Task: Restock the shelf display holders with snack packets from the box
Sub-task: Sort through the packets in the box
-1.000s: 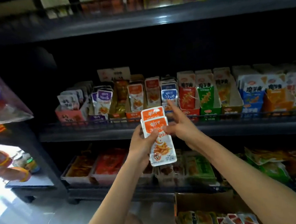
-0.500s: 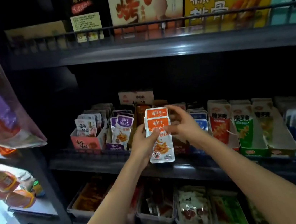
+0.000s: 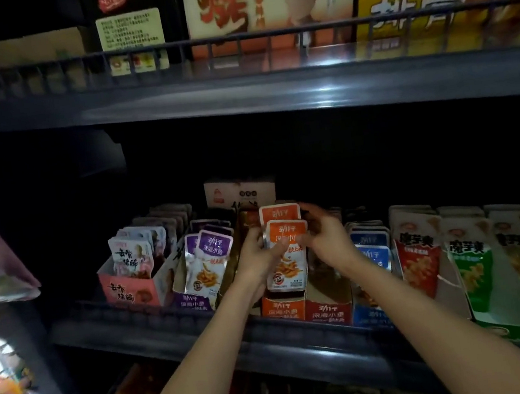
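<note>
Both hands hold a small stack of orange-topped snack packets (image 3: 287, 252) upright over the orange display holder (image 3: 283, 308) on the middle shelf. My left hand (image 3: 257, 260) grips the stack's left edge, thumb across the front packet. My right hand (image 3: 325, 241) clasps the right edge and back. The packets' lower ends sit just inside the holder's top. The supply box is out of view.
To the left stand a purple holder (image 3: 193, 301) and a pink holder (image 3: 128, 290). A dark red holder (image 3: 328, 311), a blue one (image 3: 372, 316) and tall red and green packs (image 3: 473, 268) lie to the right. A wire rail (image 3: 155, 313) fronts the shelf. Another shelf (image 3: 271, 92) hangs above.
Both hands have carried the orange packets forward and down, from in front of the shelf into the top of the orange holder. My view has moved closer and tilted up.
</note>
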`<state>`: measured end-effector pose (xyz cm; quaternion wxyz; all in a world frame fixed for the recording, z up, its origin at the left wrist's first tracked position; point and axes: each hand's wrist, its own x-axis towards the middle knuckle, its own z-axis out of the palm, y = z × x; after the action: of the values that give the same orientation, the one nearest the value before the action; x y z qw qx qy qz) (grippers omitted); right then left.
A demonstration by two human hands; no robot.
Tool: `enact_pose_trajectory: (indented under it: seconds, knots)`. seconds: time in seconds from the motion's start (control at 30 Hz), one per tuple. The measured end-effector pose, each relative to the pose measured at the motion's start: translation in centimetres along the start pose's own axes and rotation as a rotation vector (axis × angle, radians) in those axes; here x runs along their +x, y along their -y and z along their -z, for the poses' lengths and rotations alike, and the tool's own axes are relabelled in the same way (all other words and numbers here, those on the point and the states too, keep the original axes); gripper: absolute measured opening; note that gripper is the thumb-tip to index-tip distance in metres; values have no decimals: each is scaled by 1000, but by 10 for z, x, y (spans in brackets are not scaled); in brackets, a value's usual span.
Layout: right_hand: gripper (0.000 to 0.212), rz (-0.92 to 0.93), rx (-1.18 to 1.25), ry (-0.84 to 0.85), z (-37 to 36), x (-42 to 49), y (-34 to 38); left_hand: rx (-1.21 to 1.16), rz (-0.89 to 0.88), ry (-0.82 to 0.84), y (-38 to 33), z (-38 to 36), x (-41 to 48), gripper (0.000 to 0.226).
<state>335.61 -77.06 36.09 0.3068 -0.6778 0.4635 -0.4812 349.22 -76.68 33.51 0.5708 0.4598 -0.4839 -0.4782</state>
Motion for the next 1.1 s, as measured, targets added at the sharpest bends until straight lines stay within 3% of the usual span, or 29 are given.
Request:
enact_pose_trajectory:
  seconds: [0.17,0.37,0.5,0.57,0.63,0.87,1.1]
  knots:
    - [58,11,-52,5,2,0,-9,131,-46,13,2,-1,7,29]
    - [59,59,-101,-35,2,9,-13,75,-48,-7,1,-9,15,38]
    - [59,40,-154,16,0,4,-24,497,-157,-14,6,-1,18,41]
    - [58,62,-173,30,-2,4,-26,819,-207,-95,11,7,20,51]
    - [56,79,-189,57,-5,4,-27,991,-208,-141,15,16,22,63]
    - [60,44,-176,36,-5,8,-30,968,-250,-149,14,22,26,76]
    - [52,29,-241,45,-3,8,-35,1008,-344,-99,15,29,25,67]
